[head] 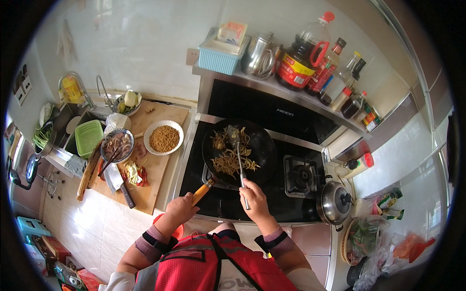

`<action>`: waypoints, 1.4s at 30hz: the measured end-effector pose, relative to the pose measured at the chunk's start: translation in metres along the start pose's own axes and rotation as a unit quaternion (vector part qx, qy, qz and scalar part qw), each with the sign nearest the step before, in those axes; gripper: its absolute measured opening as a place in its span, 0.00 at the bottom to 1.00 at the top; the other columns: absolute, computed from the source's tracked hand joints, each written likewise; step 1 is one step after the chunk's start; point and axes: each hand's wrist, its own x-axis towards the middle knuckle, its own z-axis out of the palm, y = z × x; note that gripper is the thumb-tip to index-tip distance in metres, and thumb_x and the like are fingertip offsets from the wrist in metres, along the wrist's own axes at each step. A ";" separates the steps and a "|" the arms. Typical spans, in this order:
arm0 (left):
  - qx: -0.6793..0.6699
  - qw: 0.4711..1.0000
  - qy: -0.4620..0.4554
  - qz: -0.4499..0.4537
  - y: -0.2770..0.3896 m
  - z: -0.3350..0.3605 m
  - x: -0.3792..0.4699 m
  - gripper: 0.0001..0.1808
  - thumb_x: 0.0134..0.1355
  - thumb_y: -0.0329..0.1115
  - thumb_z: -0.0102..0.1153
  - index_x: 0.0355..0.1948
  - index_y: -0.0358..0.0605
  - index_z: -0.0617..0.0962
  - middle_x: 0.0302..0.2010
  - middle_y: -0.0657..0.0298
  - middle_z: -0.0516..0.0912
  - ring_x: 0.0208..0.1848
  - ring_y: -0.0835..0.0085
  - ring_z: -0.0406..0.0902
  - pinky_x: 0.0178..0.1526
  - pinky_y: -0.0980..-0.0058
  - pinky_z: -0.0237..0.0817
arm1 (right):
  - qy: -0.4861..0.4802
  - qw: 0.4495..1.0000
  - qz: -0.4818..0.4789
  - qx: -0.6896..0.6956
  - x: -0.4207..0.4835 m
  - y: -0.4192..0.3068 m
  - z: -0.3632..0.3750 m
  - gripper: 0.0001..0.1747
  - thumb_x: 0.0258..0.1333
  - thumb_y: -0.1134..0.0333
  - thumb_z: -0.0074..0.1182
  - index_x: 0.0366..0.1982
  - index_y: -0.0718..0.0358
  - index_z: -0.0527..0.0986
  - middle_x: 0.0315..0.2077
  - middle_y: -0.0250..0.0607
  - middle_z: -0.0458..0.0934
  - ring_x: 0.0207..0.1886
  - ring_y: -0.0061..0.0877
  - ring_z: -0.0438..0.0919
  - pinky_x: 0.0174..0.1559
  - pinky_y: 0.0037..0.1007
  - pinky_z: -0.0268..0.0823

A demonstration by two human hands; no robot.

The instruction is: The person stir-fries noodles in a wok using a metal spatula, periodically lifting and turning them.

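A black wok [260, 152] rests over the left burner of the gas stove, with brown shredded food [229, 165] spread across its bottom. My left hand [182, 208] grips the wok's wooden handle [202, 192]. In my right hand [253, 200] is a metal spatula [240, 160], held by its handle with the blade down in the wok among the shreds. What the shreds are, I cannot tell.
Left of the stove, a wooden cutting board [160, 171] bears a cleaver [118, 183], cut peppers [136, 174], a bowl of brown granules [164, 139] and a bowl of raw meat [117, 144]. A lidded steel pot [334, 203] stands right. Bottles [302, 58] line the shelf above.
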 end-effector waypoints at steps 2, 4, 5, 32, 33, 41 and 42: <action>-0.001 1.000 0.002 0.001 -0.001 0.000 -0.001 0.25 0.57 0.50 0.63 0.44 0.43 0.70 0.31 0.48 0.83 0.36 0.48 0.82 0.39 0.54 0.73 | 0.056 0.996 0.059 0.035 0.003 -0.005 -0.003 0.10 0.51 0.78 0.60 0.36 0.65 0.74 0.46 0.51 0.76 0.41 0.43 0.81 0.44 0.34 0.75; -0.001 1.000 -0.005 -0.008 0.002 -0.002 -0.001 0.25 0.57 0.50 0.63 0.44 0.43 0.70 0.32 0.48 0.83 0.36 0.48 0.82 0.39 0.54 0.73 | 0.131 0.978 0.111 0.116 0.012 -0.005 -0.009 0.06 0.57 0.78 0.57 0.37 0.68 0.73 0.47 0.50 0.75 0.43 0.37 0.82 0.45 0.32 0.75; -0.001 1.000 -0.006 -0.008 0.001 -0.001 -0.002 0.25 0.57 0.50 0.63 0.44 0.43 0.70 0.32 0.48 0.83 0.36 0.48 0.82 0.39 0.54 0.73 | 0.170 0.955 0.159 0.185 0.011 0.000 -0.005 0.06 0.58 0.78 0.55 0.38 0.69 0.72 0.48 0.50 0.74 0.44 0.36 0.82 0.47 0.31 0.76; -0.013 0.999 0.016 0.028 -0.004 0.003 0.000 0.24 0.57 0.49 0.63 0.41 0.42 0.70 0.29 0.48 0.83 0.34 0.46 0.81 0.37 0.51 0.72 | 0.288 0.763 0.347 0.463 0.026 0.037 0.020 0.05 0.61 0.77 0.52 0.37 0.71 0.71 0.36 0.49 0.80 0.37 0.33 0.84 0.44 0.33 0.79; -0.020 0.999 0.022 0.033 -0.006 0.004 0.002 0.24 0.56 0.50 0.63 0.41 0.42 0.70 0.28 0.47 0.82 0.34 0.45 0.81 0.37 0.50 0.71 | 0.293 0.747 0.348 0.485 0.029 0.036 0.020 0.05 0.61 0.77 0.52 0.37 0.71 0.71 0.35 0.50 0.80 0.36 0.32 0.84 0.43 0.31 0.79; -0.015 0.999 0.030 0.040 -0.011 0.007 0.003 0.25 0.55 0.50 0.64 0.43 0.44 0.71 0.29 0.48 0.82 0.33 0.44 0.80 0.36 0.49 0.70 | 0.256 0.741 0.364 0.503 0.044 0.031 -0.004 0.04 0.61 0.76 0.52 0.35 0.70 0.71 0.33 0.50 0.80 0.34 0.33 0.84 0.41 0.32 0.80; -0.008 0.999 0.023 0.037 -0.007 0.005 0.002 0.24 0.56 0.50 0.63 0.43 0.44 0.71 0.29 0.48 0.83 0.34 0.45 0.81 0.37 0.50 0.71 | 0.262 0.739 0.362 0.504 0.040 0.034 -0.002 0.04 0.61 0.76 0.52 0.35 0.70 0.71 0.33 0.50 0.80 0.34 0.33 0.84 0.41 0.32 0.80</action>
